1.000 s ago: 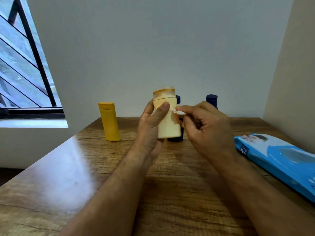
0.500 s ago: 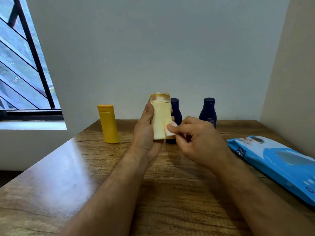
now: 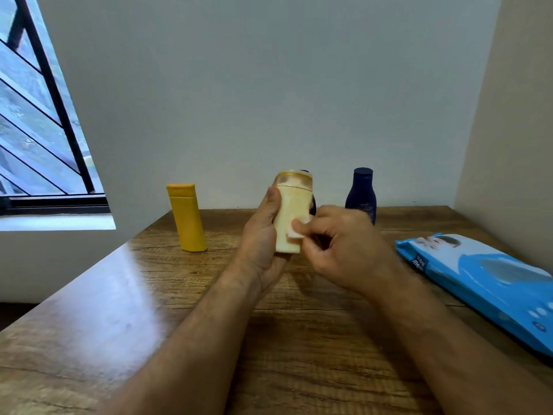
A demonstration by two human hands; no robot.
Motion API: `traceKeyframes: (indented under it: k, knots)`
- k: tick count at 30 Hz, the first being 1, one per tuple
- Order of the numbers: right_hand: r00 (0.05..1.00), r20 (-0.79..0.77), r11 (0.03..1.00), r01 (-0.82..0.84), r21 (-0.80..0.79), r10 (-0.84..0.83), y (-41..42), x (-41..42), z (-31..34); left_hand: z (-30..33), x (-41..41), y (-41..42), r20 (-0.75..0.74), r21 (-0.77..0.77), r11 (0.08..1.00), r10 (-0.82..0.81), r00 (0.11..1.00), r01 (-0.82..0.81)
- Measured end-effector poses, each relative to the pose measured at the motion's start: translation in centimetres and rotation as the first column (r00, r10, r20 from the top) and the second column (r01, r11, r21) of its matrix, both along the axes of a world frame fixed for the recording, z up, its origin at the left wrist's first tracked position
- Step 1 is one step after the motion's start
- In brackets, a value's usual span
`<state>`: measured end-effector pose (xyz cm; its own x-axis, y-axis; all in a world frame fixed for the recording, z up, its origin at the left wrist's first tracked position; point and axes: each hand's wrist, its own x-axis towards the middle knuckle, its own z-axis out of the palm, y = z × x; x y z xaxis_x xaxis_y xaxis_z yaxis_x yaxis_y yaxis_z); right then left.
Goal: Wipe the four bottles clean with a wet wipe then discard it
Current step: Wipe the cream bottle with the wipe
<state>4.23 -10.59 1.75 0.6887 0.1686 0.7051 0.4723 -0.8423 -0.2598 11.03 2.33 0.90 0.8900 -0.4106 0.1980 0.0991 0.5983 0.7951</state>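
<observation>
Two hands work: left grip [image 3: 263,241] holds the cream bottle [image 3: 291,217]; right grip [image 3: 344,250] pinches a wet wipe [image 3: 296,232] against it.

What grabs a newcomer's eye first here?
Centre frame, the left hand holds a cream bottle above the wooden table while the right hand presses a white wipe to its side. A bright blue wipes pack lies at the right edge; a yellow bottle stands left.

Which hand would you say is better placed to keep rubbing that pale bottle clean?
Probably the right hand: it already pinches the wet wipe against the cream bottle, while the left hand grips that bottle upright.
</observation>
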Motion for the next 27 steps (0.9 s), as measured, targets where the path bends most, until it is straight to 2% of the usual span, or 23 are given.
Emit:
traceKeyframes:
  k: [3,6,11,13,15,17,19,21,24,27]
  knots:
    - [0.995,-0.054,0.994,-0.093,-0.063,0.090,0.6,-0.1,-0.1,0.0,0.8,0.5,-0.033,-0.022,0.998,0.063,0.997,-0.064]
    - [0.999,-0.003,0.996,-0.039,-0.075,0.039,0.4,0.0,0.0,0.0,0.6,0.4,-0.018,-0.020,0.999,0.039,0.999,-0.040]
    - [0.946,0.247,0.967,0.164,0.193,-0.210,-0.4,0.4,0.4,-0.5,-0.9,-0.8,0.062,0.148,0.987,-0.075,0.995,0.065]
    - [0.937,0.264,0.960,0.171,0.224,-0.229,-0.5,0.4,0.4,-0.5,-1.2,-1.1,0.048,0.162,0.983,-0.091,0.995,0.082]
    - [0.970,0.209,0.985,0.096,0.145,-0.125,-0.4,0.2,0.2,-0.5,-1.1,-1.0,0.041,0.131,0.989,-0.071,0.997,0.066]
    - [0.998,0.062,0.999,-0.018,0.036,0.016,0.1,0.0,0.1,-0.4,-0.7,-0.8,0.017,0.061,0.997,-0.054,0.998,0.053]
    - [0.997,-0.038,0.996,-0.076,-0.049,0.074,0.8,0.0,0.1,-0.3,-0.3,-0.7,-0.015,-0.005,0.997,-0.075,0.997,0.075]
    - [0.994,-0.051,0.993,-0.100,-0.062,0.097,0.9,0.1,0.2,-0.1,-0.3,-0.7,-0.048,-0.039,0.996,-0.086,0.995,0.084]
    - [0.998,0.022,0.997,-0.059,-0.057,0.060,0.3,0.0,0.2,-0.2,-0.4,-0.7,-0.069,-0.018,0.996,-0.092,0.993,0.091]
    - [0.973,0.213,0.988,0.056,0.141,-0.086,-0.1,0.1,0.4,-0.3,-0.5,-1.0,-0.040,0.025,0.996,-0.089,0.995,0.090]
